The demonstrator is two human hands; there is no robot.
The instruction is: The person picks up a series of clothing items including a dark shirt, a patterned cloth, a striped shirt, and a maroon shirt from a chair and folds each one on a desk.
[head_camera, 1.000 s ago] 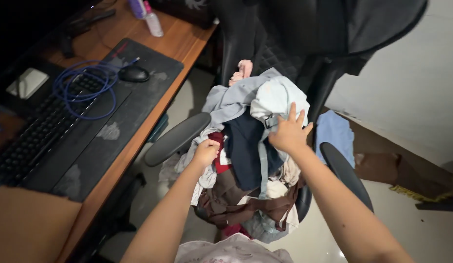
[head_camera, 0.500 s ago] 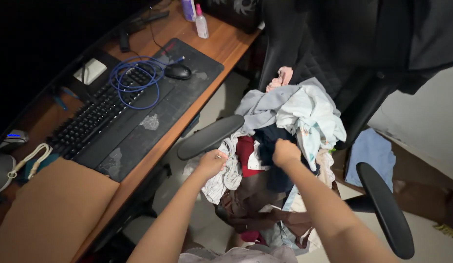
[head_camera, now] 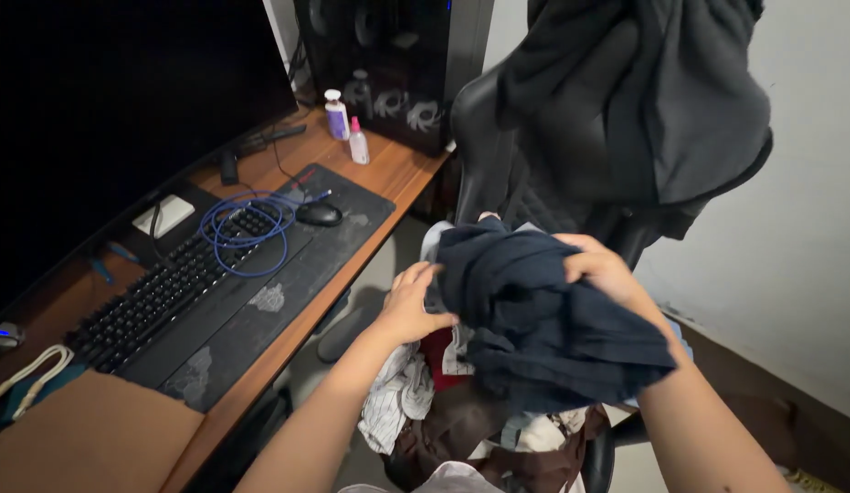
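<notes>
Both forearms are bare, with no sleeves, rings or watch on the left hand [head_camera: 414, 306] or right hand [head_camera: 606, 270].

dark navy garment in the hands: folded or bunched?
Bunched. The dark navy garment hangs in loose, uneven creases between the left hand and right hand, with no flat folded layers.

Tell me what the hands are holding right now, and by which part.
Both hands hold a dark navy garment: the left hand grips its left edge, the right hand its bunched top edge.

both hands [head_camera: 600, 270] gripping navy garment [head_camera: 543, 319], chair [head_camera: 534, 173]
</notes>
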